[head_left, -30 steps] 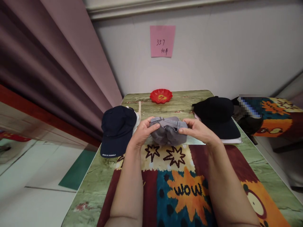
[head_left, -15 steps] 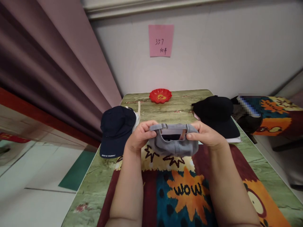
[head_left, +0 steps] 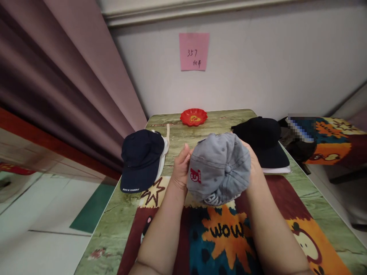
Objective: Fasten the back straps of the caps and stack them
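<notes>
A grey baseball cap [head_left: 219, 166] is held up over the patterned mat [head_left: 223, 236], its crown and top button facing me. Red embroidery shows on its left side and white lettering along the lower edge. My left hand [head_left: 182, 168] grips the cap's left edge, thumb pointing up and the other fingers mostly hidden behind it. My right hand [head_left: 254, 158] is closed around the right side, its fingers hidden by the cap. To the left lies a navy cap [head_left: 142, 152] with white lettering on its brim; a black cap [head_left: 259, 137] lies to the right.
A red scalloped dish [head_left: 194, 117] sits at the back of the wood-patterned table [head_left: 218, 128]. Something white shows under each of the two resting caps. A pink note [head_left: 194, 51] is stuck to the wall. A curtain [head_left: 86, 57] hangs at left, and another patterned surface [head_left: 335, 149] stands at right.
The grey cap has been turned over from its strap and rear opening to its crown and top button. Both hands have shifted right a little, still holding it.
</notes>
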`<state>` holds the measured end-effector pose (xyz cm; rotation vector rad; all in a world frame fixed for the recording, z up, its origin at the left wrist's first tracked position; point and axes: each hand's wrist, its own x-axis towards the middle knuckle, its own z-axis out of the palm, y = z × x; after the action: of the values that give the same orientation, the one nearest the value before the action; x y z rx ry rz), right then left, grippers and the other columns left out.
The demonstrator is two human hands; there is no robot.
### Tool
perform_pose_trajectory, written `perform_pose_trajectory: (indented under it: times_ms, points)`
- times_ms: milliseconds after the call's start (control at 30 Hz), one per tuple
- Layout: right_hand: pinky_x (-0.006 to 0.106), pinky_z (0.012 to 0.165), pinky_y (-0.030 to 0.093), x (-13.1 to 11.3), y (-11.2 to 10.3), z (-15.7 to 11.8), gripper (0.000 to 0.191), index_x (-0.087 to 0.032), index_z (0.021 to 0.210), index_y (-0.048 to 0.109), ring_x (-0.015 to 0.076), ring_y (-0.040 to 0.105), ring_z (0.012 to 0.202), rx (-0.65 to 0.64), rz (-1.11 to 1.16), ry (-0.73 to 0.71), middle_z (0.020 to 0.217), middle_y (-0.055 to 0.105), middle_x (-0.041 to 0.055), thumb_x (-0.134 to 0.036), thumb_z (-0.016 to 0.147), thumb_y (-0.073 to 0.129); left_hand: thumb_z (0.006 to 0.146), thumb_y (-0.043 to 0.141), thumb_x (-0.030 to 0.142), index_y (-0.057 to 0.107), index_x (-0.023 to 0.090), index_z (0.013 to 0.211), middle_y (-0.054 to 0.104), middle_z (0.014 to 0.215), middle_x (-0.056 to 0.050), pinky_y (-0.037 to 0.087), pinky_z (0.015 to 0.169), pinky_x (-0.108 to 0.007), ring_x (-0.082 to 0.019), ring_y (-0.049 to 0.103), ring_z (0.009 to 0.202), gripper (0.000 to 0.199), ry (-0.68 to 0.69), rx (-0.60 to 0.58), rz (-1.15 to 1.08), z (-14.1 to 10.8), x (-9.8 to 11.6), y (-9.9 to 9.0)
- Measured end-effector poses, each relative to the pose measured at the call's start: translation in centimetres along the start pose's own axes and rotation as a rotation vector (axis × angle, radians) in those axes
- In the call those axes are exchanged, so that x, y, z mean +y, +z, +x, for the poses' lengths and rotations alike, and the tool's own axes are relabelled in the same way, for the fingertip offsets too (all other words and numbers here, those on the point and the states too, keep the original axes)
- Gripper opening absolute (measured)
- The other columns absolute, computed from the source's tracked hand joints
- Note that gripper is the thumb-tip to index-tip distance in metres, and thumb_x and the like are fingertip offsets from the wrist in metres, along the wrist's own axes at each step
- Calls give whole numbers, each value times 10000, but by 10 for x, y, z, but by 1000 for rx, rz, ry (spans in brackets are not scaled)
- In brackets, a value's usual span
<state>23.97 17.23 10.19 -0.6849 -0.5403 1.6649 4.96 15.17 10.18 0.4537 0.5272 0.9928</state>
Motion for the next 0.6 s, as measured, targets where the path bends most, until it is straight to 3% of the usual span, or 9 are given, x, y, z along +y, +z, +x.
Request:
perform_pose_trajectory:
  times_ms: [67, 167, 300, 400, 500, 600]
  points:
    - [391, 793, 633, 3, -7, 3, 216, -254, 757, 678, 233, 727, 754, 70, -35, 11, 664, 712, -15, -442, 824, 760, 849, 687, 397, 731, 155, 1118, 800, 974, -105, 572, 980, -477, -355, 735, 1077, 365, -43, 0, -11, 1, -3, -3]
    - [416, 850, 621, 3, -8, -1, 239, -263, 820, 694, 237, 736, 798, 64, 15, 120, 765, 757, -7, -499, 851, 716, 756, 753, 236, 729, 133, 1107, 802, 961, -109, 562, 1014, -475, -356, 735, 1083, 367, -55, 3, 5, 0, -4, -5]
    - [435, 905, 597, -2, -4, -4, 322, -252, 868, 712, 268, 739, 954, -47, 20, 144, 847, 778, 25, -572, 864, 675, 898, 634, 276, 718, 140, 1166, 795, 1032, -112, 532, 1071, -468, -332, 703, 1169, 312, -3, 124, -33, 1, 7, 2]
    - [447, 924, 580, -3, -8, -1, 524, -218, 955, 738, 302, 717, 1069, -200, -101, 122, 901, 782, 72, -717, 841, 625, 1012, 455, 438, 699, 158, 1234, 765, 1172, -111, 489, 1124, -478, -321, 629, 1290, 433, 190, 203, -120, -2, 22, 9]
    - [443, 930, 570, 4, -17, 2, 698, -191, 1079, 746, 307, 709, 1100, -325, -208, 123, 987, 782, 103, -813, 824, 557, 1032, 375, 513, 681, 176, 1278, 711, 1311, -91, 435, 1176, -475, -302, 543, 1388, 517, 421, 237, -176, -3, 33, 8]
    - [407, 958, 556, 16, -21, 3, 633, -189, 1157, 731, 276, 717, 1075, -435, -280, 109, 1094, 773, 105, -701, 785, 722, 1031, 389, 516, 677, 181, 1290, 654, 1409, -76, 395, 1208, -433, -273, 474, 1448, 512, 563, 271, -185, -2, 35, -3]
